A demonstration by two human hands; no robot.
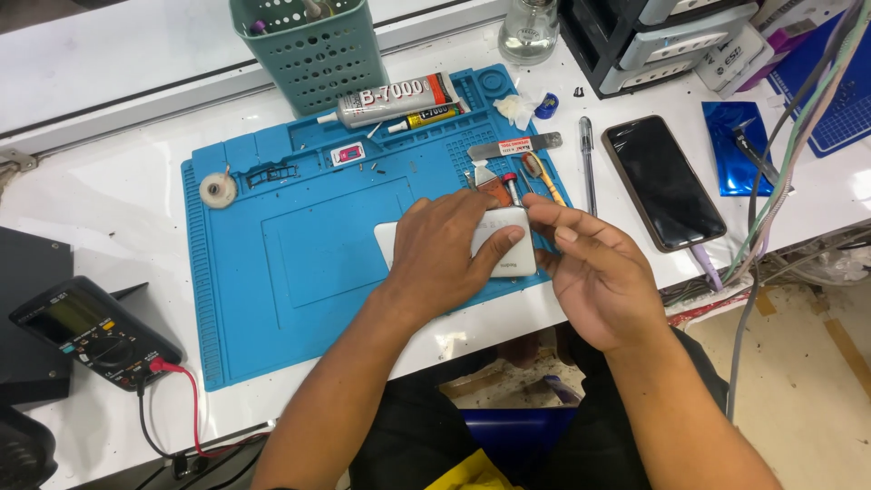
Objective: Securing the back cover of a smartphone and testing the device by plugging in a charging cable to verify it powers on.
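- White phone (504, 243): a flat slab with rounded corners, lying back-up on the right part of the blue work mat (272, 272); its pale rear panel is plain except for small grey print near one edge, and most of its middle is hidden by the hand above it.
- Left hand (440, 249): laid palm-down on the white phone, fingers spread loosely and pressing flat, thumb along the near edge; it grips nothing, it only bears on the panel.
- Right hand (594, 268): at the phone's right end, half open, the fingers straight and together, their tips touching the end of the device; whether the thumb reaches under the edge cannot be told.
- Blue work mat: ribbed at the left border, with shallow recessed trays along the far edge; these hold a large glue tube (390, 98), a smaller yellow tube (428, 116) and loose small parts.
- Just beyond the phone: a cluster of hand tools (522, 177) and a flat metal bar (514, 147).
- White bench (118, 181): carries a teal perforated basket (313, 50), a glass bottle (529, 27), a pen (588, 163) and a dark phone (662, 181) lying screen-up with a cable plugged in.
- Left edge: a multimeter (91, 331) with a red lead.
- Right side: a bundle of cables (780, 172) hanging across a blue pouch (739, 150); bare floor shows below the bench.
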